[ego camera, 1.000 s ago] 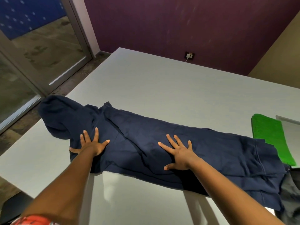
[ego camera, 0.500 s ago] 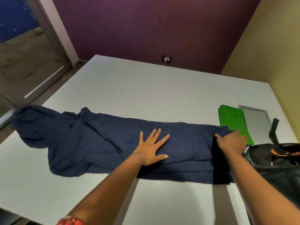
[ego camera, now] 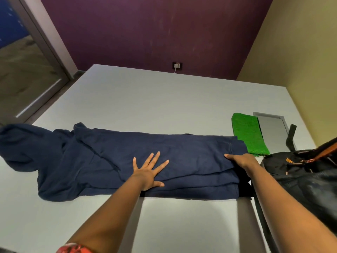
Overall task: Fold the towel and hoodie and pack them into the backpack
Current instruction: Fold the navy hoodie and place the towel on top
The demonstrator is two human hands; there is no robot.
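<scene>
A navy hoodie (ego camera: 113, 157) lies folded into a long strip across the white table (ego camera: 164, 99), its hood hanging over the left edge. My left hand (ego camera: 148, 170) presses flat on the strip's middle, fingers spread. My right hand (ego camera: 240, 161) holds the hoodie's right end at the hem, thumb on top, fingers tucked under the cloth. A green towel (ego camera: 249, 134), folded, lies just beyond the right end. A black backpack (ego camera: 306, 179) with orange trim sits at the right edge of the table, beside my right forearm.
A grey flat panel (ego camera: 273, 128) lies right of the towel, with a black strap (ego camera: 290, 137) across it. A wall socket (ego camera: 177, 65) with a white plug is on the purple wall. A glass door (ego camera: 27, 70) stands at the left.
The view has swung right. My left hand slid from the hoodie's chest to its middle. My right hand moved to the right end and took hold of the hem.
</scene>
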